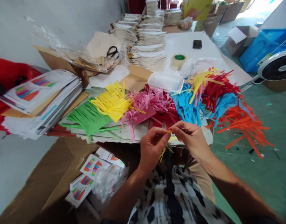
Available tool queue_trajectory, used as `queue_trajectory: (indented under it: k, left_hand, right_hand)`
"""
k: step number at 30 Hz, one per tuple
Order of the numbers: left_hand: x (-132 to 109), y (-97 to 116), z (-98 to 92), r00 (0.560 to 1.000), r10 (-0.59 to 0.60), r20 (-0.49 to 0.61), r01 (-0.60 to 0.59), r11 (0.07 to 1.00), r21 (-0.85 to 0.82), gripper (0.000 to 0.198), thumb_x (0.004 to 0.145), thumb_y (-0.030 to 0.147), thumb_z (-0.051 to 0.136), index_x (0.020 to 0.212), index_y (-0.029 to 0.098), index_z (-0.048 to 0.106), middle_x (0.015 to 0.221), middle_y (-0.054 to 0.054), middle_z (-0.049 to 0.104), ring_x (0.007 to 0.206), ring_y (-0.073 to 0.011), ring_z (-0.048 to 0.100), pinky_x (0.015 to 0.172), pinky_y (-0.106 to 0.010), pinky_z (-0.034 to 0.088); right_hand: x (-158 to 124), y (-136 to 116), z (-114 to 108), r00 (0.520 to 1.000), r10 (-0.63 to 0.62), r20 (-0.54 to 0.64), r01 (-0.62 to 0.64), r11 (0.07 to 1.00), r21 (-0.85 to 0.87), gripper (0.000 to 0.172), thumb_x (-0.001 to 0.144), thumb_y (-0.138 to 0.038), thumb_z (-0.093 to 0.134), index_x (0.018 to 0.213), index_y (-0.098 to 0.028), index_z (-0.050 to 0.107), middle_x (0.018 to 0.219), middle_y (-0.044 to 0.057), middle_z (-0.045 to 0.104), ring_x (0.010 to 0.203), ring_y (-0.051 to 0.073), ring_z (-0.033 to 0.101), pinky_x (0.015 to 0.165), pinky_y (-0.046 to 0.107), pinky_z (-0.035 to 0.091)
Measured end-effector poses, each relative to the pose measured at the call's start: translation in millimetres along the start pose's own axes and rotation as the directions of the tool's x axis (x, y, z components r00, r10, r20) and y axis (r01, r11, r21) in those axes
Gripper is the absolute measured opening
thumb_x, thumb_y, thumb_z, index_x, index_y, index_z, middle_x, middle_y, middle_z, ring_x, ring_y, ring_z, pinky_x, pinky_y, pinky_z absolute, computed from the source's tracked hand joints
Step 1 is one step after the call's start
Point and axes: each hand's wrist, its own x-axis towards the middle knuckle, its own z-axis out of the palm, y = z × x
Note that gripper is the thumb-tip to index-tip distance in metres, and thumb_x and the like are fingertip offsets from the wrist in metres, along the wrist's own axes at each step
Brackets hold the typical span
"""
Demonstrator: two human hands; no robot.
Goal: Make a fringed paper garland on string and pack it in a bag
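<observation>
At the table's front edge, my left hand [152,148] pinches a small yellow paper tassel [169,132] between thumb and fingertips. Thin yellow strips hang below that hand. My right hand [192,137] meets it from the right, thumb and fingers closed at the tassel's top end. The fingertips hide most of what is gripped. Just beyond the hands lie fringed paper sheets in several colours: green [90,116], yellow [115,101], pink [154,104], blue [188,105], red [215,90] and orange [246,119].
Behind the fringes stand a clear plastic tray [165,82], a tape roll [178,62] and stacked white bundles [149,56]. Black-handled scissors [112,52] and printed sheets [38,93] lie left. A fan [279,67] stands right. Below left, an open carton [54,168] holds printed cards [87,180].
</observation>
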Motion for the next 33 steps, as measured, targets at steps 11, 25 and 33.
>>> queue_trajectory:
  k: [11,25,33]
  left_hand:
    - [-20,2,4.8,0.984,0.175,0.018,-0.175,0.976,0.125,0.013,0.092,0.031,0.078,0.088,0.020,0.074,0.086,-0.001,0.067,0.079,-0.0140,0.063,0.072,-0.025,0.050]
    - [-23,3,3.8,0.955,0.285,0.085,-0.296,0.937,0.184,0.003,0.091,0.022,0.077,0.088,0.022,0.077,0.087,-0.002,0.070,0.081,-0.0156,0.064,0.074,-0.026,0.050]
    - [-21,4,1.3,0.944,0.312,0.106,-0.330,0.893,0.306,0.006,0.092,0.023,0.077,0.087,0.021,0.077,0.085,-0.002,0.072,0.080,-0.0155,0.067,0.074,-0.027,0.052]
  right_hand:
    - [-28,-8,13,0.966,-0.192,-0.171,0.167,0.974,-0.152,0.020,0.095,-0.040,0.075,0.083,-0.025,0.077,0.080,0.001,0.071,0.072,0.016,0.064,0.061,0.028,0.049]
    - [-42,-8,9,0.987,-0.106,-0.118,0.094,0.991,-0.099,0.019,0.096,-0.043,0.071,0.091,-0.025,0.075,0.085,0.002,0.072,0.072,0.016,0.066,0.062,0.028,0.054]
    - [-49,-6,6,0.973,-0.199,-0.117,0.169,0.960,-0.225,0.009,0.099,-0.033,0.071,0.094,-0.028,0.076,0.093,0.001,0.070,0.082,0.016,0.067,0.068,0.028,0.053]
